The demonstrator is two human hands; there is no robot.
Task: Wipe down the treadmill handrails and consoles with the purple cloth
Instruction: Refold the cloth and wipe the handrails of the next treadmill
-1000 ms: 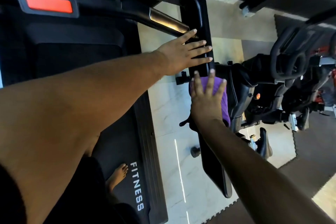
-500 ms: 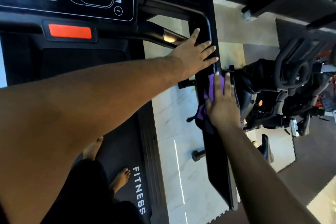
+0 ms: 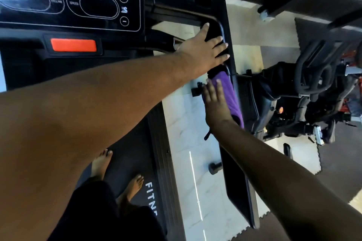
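The purple cloth (image 3: 229,92) lies over the black right handrail (image 3: 239,191) of the treadmill. My right hand (image 3: 216,103) presses flat on the cloth with fingers straight; the cloth shows ahead of and to the right of the fingers. Just beyond it, my left hand (image 3: 203,51) reaches across and rests palm down with spread fingers on the curved front end of the same rail, holding nothing. The console (image 3: 88,6), with speed and incline displays, sits at the upper left, and a red stop key (image 3: 73,45) is below it.
My bare feet stand on the treadmill belt (image 3: 127,162). A black exercise bike (image 3: 293,94) stands close to the right of the handrail. A small dumbbell (image 3: 214,168) lies on the pale tiled floor between belt and rail. Dark floor mats cover the right side.
My right hand has shifted sideways on the rail, so the cloth now shows on its outer side instead of bunched on the inner side. My left hand stays on the rail's bend.
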